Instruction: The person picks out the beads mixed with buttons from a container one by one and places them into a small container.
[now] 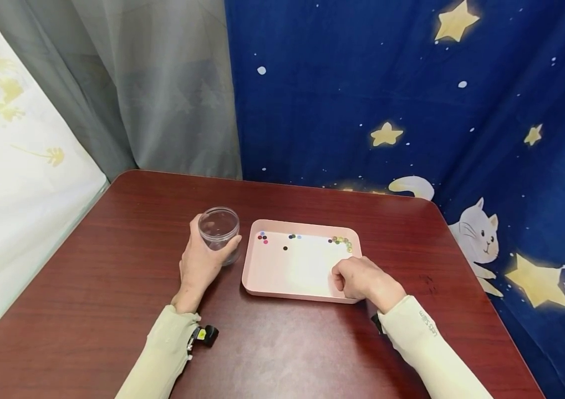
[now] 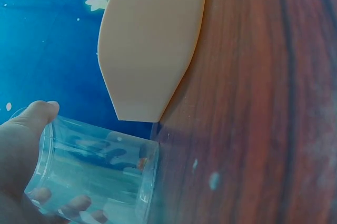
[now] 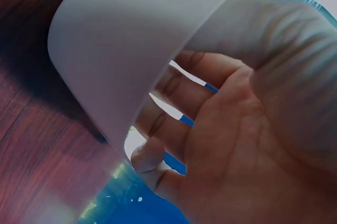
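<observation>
My left hand [image 1: 198,265] grips a clear jar [image 1: 219,226] that stands on the table, left of a pink tray [image 1: 267,274]. In the left wrist view, the thumb [image 2: 39,113] lies near the jar's rim and the other fingers show through its wall. My right hand [image 1: 364,281] reaches over the tray's front right corner. In the right wrist view its fingers [image 3: 171,84] bend behind the tray wall [image 3: 116,50], which hides most fingertips. Small round beads lie along the tray's far side: yellowish ones [image 1: 349,244] at right, darker ones [image 1: 264,238] at left, a lone dark bead [image 1: 285,248].
The reddish-brown wooden table [image 1: 262,349] extends around the tray. Behind it hang a grey curtain [image 1: 177,83] and a blue curtain [image 1: 322,111] with stars. A pale patterned cloth [image 1: 23,166] hangs at the left.
</observation>
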Demonstrator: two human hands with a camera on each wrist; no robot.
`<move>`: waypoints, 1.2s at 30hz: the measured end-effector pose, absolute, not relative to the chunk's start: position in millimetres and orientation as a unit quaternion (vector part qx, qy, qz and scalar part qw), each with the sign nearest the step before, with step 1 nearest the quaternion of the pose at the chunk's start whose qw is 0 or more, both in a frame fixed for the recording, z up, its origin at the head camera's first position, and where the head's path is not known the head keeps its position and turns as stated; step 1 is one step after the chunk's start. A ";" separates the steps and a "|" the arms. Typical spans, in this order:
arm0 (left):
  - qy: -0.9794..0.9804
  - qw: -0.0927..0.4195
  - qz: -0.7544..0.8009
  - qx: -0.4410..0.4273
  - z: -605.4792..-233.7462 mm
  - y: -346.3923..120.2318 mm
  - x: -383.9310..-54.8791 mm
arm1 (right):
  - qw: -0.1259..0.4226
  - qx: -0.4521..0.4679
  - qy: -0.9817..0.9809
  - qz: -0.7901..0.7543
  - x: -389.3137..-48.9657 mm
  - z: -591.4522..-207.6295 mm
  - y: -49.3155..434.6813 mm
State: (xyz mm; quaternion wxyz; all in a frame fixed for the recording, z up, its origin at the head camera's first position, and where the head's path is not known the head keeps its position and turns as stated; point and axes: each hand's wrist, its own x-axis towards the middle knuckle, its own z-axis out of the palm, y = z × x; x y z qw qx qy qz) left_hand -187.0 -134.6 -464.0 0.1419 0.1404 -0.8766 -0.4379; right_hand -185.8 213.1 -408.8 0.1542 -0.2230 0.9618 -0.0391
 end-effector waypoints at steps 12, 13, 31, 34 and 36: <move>-0.879 0.138 -0.433 0.145 -463.5 -135.2 -187.3 | 0.109 -0.209 0.972 -0.016 -179.6 -408.9 214.3; -0.879 0.138 -0.433 0.145 -463.5 -135.3 -187.4 | 0.104 -0.208 0.972 -0.015 -179.2 -409.1 214.1; -0.877 0.142 -0.439 0.136 -464.2 -134.9 -189.2 | 0.099 -0.195 0.975 -0.044 -184.9 -410.9 214.1; -0.877 0.142 -0.439 0.136 -464.8 -135.1 -189.0 | 0.079 -0.198 0.976 -0.046 -187.6 -411.5 214.2; -0.876 0.142 -0.440 0.136 -465.1 -135.2 -189.0 | 0.062 -0.197 0.977 -0.050 -189.9 -411.3 214.2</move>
